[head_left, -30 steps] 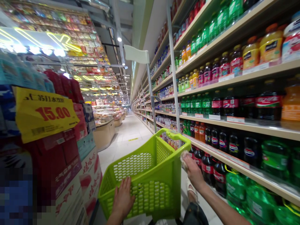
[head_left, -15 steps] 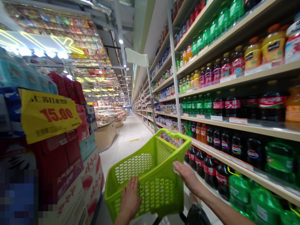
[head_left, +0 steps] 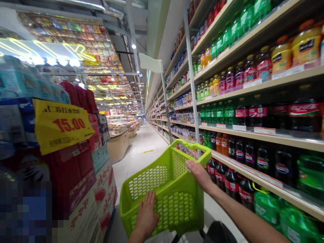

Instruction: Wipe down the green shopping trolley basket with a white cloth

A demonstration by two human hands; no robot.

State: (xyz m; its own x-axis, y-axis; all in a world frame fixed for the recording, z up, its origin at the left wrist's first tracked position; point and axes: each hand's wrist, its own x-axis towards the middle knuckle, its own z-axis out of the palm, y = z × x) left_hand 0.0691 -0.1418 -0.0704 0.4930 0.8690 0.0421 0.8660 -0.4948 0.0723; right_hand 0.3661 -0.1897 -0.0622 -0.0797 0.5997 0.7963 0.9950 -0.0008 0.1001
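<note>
A green plastic shopping cart stands in front of me, tilted in my view, with a pierced basket and a handle at its upper right end. Nothing shows in the visible part of its basket. My left hand lies against the near side at the rim, fingers stretched out and pointing up. On the rim below the handle rests my right hand, its fingers extended together over the edge. Its fingertips touch the cart, but their undersides are hidden.
Shelves of bottled drinks line the right side, close to the cart. To the left stand stacked drink cartons with a yellow price sign. A tiled aisle runs ahead, past display counters.
My right hand has slid up from the cart's side to its rim. The cart and the surroundings appear slightly farther right in view. My left hand stays on the near side.
</note>
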